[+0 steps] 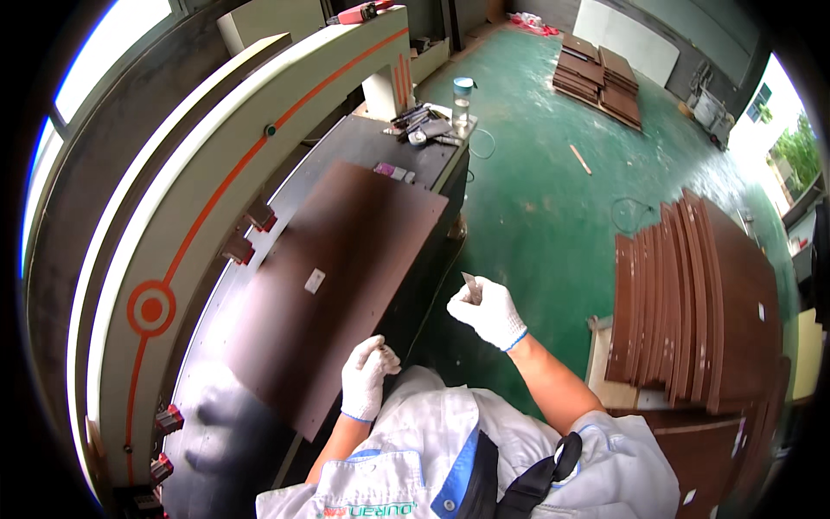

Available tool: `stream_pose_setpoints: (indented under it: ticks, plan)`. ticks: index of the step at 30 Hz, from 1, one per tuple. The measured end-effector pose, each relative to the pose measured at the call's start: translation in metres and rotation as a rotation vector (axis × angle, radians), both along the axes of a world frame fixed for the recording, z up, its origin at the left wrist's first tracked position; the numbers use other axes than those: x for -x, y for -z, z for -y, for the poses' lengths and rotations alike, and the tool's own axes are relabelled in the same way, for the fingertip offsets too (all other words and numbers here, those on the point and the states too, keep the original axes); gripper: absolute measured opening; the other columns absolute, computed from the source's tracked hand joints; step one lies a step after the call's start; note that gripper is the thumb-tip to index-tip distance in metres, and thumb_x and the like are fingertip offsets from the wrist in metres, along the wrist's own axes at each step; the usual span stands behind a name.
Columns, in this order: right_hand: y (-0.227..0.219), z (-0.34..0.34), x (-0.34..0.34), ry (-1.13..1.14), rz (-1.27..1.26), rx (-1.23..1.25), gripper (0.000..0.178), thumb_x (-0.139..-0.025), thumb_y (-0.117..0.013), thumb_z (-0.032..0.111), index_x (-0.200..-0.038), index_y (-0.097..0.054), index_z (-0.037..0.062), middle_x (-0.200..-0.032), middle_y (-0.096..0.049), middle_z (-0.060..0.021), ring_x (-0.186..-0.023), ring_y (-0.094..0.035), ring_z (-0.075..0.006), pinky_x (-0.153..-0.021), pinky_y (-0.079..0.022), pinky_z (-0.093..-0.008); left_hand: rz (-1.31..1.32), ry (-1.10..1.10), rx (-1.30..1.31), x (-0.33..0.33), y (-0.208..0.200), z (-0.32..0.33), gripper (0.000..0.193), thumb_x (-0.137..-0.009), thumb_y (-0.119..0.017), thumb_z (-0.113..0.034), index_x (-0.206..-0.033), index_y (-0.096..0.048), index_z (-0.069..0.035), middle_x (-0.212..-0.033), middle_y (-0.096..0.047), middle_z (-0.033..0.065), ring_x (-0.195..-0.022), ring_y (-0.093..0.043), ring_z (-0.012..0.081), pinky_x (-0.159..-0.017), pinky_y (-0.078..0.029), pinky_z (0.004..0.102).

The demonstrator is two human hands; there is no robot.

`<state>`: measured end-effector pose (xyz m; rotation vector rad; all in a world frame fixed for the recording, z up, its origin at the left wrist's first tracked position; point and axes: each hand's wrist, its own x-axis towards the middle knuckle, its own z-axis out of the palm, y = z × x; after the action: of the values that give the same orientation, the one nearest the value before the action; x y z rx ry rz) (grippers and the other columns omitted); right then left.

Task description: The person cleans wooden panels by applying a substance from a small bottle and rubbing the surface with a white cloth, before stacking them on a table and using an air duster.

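Note:
My right hand (491, 316), in a white knitted glove with a blue cuff, is raised over the green floor. Its fingers are closed on a small flat grey blade-like piece (471, 284), whose pointed end sticks up past the fingertips. My left hand (367, 374), gloved the same way, is beside the near right edge of a large dark brown panel (346, 251). Its fingers are curled together, and whatever they may hold is hidden. The panel lies flat on a dark machine table (337, 143), with a small white label (315, 281) on its face.
A pale machine frame (233, 173) with an orange stripe arches over the table's left side. Tools (424, 125) and a clear bottle (462, 102) stand at its far end. Brown panels (683, 303) stack on edge at right; another panel stack (598, 78) lies far back.

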<state>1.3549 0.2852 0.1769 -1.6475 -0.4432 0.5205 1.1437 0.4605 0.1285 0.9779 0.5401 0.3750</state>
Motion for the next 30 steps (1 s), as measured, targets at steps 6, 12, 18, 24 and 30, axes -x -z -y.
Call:
stream_pose_setpoints:
  ticks: [6,12,18,24,30]
  plan:
    - [0.027,-0.053,-0.138,0.098,0.049,0.100,0.026,-0.084,-0.081,0.019,-0.099,-0.070,0.0004,-0.085,-0.069,-0.0012,-0.079,-0.061,-0.0087,-0.077,-0.052,-0.0273,-0.043,-0.112,-0.072,-0.110,0.027,-0.058,0.027,-0.096,-0.066,-0.008,-0.121,-0.061,0.001,-0.097,-0.067,0.0118,-0.085,-0.067,0.0207,-0.074,-0.057,0.0341]
    - [0.072,-0.066,-0.267,0.234,-0.047,0.213,0.024,-0.084,-0.079,0.020,-0.099,-0.074,0.0017,-0.084,-0.071,-0.0026,-0.075,-0.062,-0.0103,-0.069,-0.051,-0.0291,-0.136,0.086,-0.248,-0.275,0.016,-0.108,0.033,-0.092,-0.068,-0.007,-0.122,-0.061,0.005,-0.102,-0.069,0.0108,-0.090,-0.067,0.0169,-0.079,-0.056,0.0297]
    - [0.123,-0.114,-0.420,0.235,0.060,0.302,0.024,-0.085,-0.075,0.025,-0.091,-0.073,0.0015,-0.078,-0.072,-0.0077,-0.071,-0.066,-0.0164,-0.069,-0.052,-0.0336,-0.119,0.075,-0.654,-0.454,0.054,-0.149,0.028,-0.089,-0.072,-0.010,-0.114,-0.066,0.002,-0.103,-0.071,0.0073,-0.091,-0.069,0.0155,-0.082,-0.056,0.0290]
    - [0.136,-0.196,-0.545,0.096,0.424,0.624,0.030,-0.085,-0.069,0.032,-0.098,-0.071,0.0052,-0.087,-0.072,-0.0193,-0.085,-0.071,-0.0395,-0.077,-0.055,-0.0481,-0.297,-0.014,-1.020,-0.623,0.068,-0.186,0.028,-0.086,-0.071,-0.019,-0.108,-0.071,-0.001,-0.101,-0.069,0.0167,-0.095,-0.070,0.0279,-0.089,-0.055,0.0359]
    - [0.153,-0.231,-0.597,-0.079,0.417,0.693,0.026,-0.089,-0.062,0.032,-0.097,-0.066,0.0068,-0.088,-0.071,-0.0201,-0.084,-0.070,-0.0412,-0.077,-0.055,-0.0518,-0.550,0.053,-1.257,-0.744,0.094,-0.224,0.025,-0.085,-0.070,-0.023,-0.105,-0.072,-0.007,-0.103,-0.071,0.0158,-0.098,-0.068,0.0344,-0.088,-0.053,0.0434]
